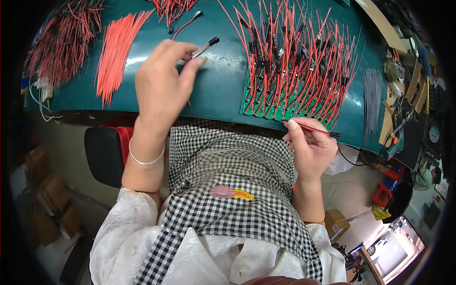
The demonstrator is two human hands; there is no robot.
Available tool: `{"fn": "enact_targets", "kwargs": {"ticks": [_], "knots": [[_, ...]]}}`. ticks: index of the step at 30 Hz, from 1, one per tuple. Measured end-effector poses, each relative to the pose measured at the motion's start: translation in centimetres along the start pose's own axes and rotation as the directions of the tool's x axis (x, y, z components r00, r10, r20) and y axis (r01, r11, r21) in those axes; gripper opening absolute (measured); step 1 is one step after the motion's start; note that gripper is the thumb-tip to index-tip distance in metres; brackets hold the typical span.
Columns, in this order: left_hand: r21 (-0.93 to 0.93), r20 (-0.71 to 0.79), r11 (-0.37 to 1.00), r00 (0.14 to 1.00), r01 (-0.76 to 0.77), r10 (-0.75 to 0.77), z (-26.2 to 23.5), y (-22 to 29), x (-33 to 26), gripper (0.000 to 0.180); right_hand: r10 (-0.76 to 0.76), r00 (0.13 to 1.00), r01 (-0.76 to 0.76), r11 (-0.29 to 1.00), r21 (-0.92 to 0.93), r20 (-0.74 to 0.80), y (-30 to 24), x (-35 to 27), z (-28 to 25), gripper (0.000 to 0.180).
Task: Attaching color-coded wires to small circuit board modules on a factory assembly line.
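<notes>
My left hand (164,83) is raised over the table with thumb and fingers pinched on a red and black wire lead (205,48), whose black plug end points up and right. Down at the table's front edge, my right hand (313,149) pinches a thin red and black wire (319,130) between thumb and forefinger. That hand is just in front of a panel of small round green circuit boards (259,112). Many red and black leads with black plugs rise from the panel.
On the green table (142,107) lie a fan of red wires (118,54), a tangled red and black heap (66,47) and a loose plugged lead (189,23). Thin grey strands (372,104) lie at the right. A red and black chair (105,154) stands below the table.
</notes>
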State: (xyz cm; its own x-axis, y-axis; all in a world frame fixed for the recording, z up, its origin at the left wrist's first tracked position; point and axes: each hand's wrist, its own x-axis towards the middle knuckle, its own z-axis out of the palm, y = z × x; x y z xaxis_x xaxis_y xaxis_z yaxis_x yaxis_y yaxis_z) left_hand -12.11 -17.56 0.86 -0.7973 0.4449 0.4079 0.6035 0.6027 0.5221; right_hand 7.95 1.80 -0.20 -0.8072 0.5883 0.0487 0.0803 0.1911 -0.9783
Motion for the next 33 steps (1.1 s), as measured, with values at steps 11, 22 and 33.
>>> {"fn": "enact_targets", "kwargs": {"ticks": [11, 22, 33], "knots": [[0.046, 0.027, 0.999, 0.999, 0.02, -0.021, 1.5, -2.2, 0.5, 0.014, -0.097, 0.994, 0.088, 0.986, -0.139, -0.055, 1.6, -0.3, 0.7, 0.008], [-0.547, 0.009, 0.756, 0.906, 0.359, -0.423, 0.4, -1.7, 1.2, 0.013, -0.276, 0.961, 0.272, 0.933, -0.234, 0.015, 1.9, 0.2, 0.5, 0.013], [-0.851, 0.152, 0.445, 0.942, 0.279, -0.3, -0.4, 1.8, -1.5, 0.013, -0.349, 0.934, 0.356, 0.9, -0.252, 0.074, 1.7, 0.5, 0.3, 0.015]]}}
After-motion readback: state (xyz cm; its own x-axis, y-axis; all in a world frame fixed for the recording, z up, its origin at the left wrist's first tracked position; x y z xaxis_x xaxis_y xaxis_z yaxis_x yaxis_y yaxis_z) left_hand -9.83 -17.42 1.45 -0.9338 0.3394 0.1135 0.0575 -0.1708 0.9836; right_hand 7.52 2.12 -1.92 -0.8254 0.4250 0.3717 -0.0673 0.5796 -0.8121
